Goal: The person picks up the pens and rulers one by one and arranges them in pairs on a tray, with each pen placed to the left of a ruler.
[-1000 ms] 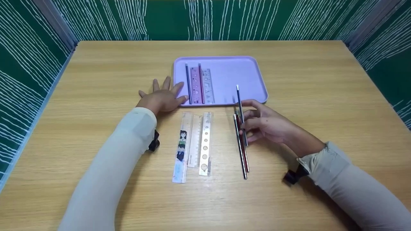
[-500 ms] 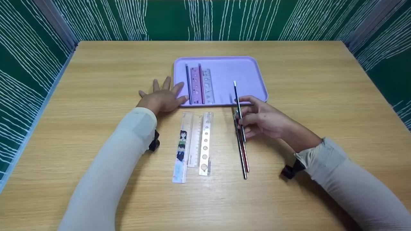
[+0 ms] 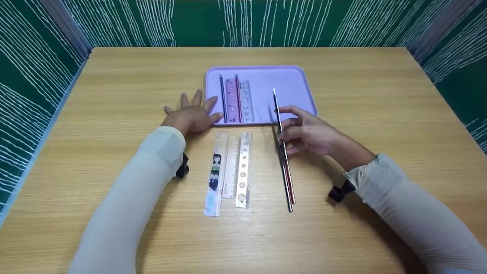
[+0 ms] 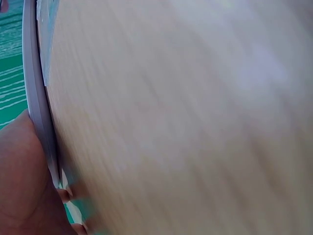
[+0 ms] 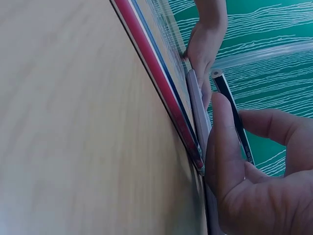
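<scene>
In the head view my right hand (image 3: pixel 314 131) pinches a dark pencil (image 3: pixel 276 102) between thumb and fingers, its white-tipped end pointing away over the tray's front edge. The right wrist view shows this pencil (image 5: pixel 229 98) raised off the table. Below it, a dark striped pencil (image 3: pixel 287 192) and a red pencil (image 3: pixel 292 190) lie side by side on the wood. My left hand (image 3: pixel 192 117) has its fingers spread, with the thumb on the front left corner of the lilac tray (image 3: pixel 283 82). On the tray are a dark pencil (image 3: pixel 223 99), a pink ruler (image 3: pixel 231 101), a red pencil (image 3: pixel 238 99) and a clear stencil ruler (image 3: pixel 246 102).
Between my arms lie a clear ruler with cartoon figures (image 3: pixel 215 175), a plain clear ruler (image 3: pixel 230 171) and a ruler with round holes (image 3: pixel 242 175). The wooden table (image 3: pixel 133 76) meets green walls (image 3: pixel 198 23) with white streaks.
My right hand has moved away from me and slightly left with the pencil, bringing its tip farther over the tray. The left hand stays in place.
</scene>
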`<state>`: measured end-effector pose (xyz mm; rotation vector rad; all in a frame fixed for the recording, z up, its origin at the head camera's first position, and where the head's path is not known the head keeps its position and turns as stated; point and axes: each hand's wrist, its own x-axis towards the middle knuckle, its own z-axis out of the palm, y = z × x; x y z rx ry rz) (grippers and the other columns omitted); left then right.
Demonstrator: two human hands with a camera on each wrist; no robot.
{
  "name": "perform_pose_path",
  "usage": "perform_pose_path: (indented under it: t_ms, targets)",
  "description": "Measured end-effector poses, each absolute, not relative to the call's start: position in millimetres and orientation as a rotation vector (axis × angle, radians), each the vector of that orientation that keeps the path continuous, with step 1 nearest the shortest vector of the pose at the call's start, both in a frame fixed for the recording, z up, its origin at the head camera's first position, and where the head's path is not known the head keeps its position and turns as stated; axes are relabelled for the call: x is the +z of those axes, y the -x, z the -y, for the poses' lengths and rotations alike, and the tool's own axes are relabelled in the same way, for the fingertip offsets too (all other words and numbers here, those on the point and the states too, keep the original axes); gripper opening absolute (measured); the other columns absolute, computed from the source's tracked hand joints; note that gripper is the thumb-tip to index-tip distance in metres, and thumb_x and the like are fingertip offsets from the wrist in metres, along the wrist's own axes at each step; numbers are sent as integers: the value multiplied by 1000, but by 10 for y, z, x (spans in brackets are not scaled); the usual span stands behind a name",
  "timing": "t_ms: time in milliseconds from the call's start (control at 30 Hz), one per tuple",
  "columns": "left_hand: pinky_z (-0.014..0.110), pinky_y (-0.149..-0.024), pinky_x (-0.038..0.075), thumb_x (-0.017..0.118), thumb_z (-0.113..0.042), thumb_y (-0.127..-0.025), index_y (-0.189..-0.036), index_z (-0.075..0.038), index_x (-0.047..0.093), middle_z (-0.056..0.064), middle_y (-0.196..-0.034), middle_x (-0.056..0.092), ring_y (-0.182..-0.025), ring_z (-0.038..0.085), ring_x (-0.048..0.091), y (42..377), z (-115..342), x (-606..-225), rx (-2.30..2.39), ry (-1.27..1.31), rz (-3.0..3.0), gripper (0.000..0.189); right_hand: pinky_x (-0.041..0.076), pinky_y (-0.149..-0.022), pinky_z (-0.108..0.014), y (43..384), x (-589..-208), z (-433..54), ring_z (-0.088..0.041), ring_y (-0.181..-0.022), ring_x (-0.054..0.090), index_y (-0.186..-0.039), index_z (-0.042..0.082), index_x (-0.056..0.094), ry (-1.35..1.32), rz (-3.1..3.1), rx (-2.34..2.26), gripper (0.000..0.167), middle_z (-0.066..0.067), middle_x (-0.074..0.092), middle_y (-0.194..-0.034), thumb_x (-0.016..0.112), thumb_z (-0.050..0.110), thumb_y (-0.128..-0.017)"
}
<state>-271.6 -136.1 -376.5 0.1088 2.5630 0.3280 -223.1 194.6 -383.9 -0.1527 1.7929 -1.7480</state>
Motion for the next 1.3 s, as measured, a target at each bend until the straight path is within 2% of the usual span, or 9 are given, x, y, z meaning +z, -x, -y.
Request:
perform_pose_path:
  t_ms: [133,367,700,1133,1300]
  targets:
    - [85,-104,-17,26,-77,-98,-158,-53,-9,-3,-168,-29,-150,41,-32,2719,1366,-3765,323,-113,-2564,73,64,-61,-38,2277,-3833,-1906,-21,-67,64,-157,19,27,158,-1797,-1751,83,-7,57,-105,66,-8,-89]
    - [87,-106,-13,26,-76,-98,-159,-51,-8,0,-169,-27,-151,44,-30,2734,1357,-3768,284,-129,-2573,75,64,-65,-38,2352,-3837,-1844,-16,-83,65,-158,19,29,136,-1816,-1747,84,-5,56,-108,66,-8,-89]
    - [86,-105,-14,26,-76,-98,-159,-51,-9,-1,-168,-29,-151,43,-31,2737,1357,-3770,291,-133,-2569,74,64,-66,-37,2449,-3823,-1795,-15,-88,61,-159,20,32,91,-1854,-1755,83,-9,55,-114,66,-8,-89]
    - [86,-105,-15,25,-77,-98,-158,-52,-9,-1,-168,-29,-150,44,-32,2729,1365,-3761,294,-121,-2565,74,64,-64,-33,2606,-3796,-1698,-15,-82,62,-160,20,31,44,-1864,-1780,83,-9,55,-116,66,-8,-90]
    - [86,-105,-15,27,-77,-98,-159,-51,-8,-1,-169,-28,-151,43,-31,2723,1364,-3755,304,-126,-2564,75,64,-64,-34,2650,-3801,-1670,-15,-78,64,-161,18,31,44,-1861,-1789,81,-7,56,-112,66,-6,-92]
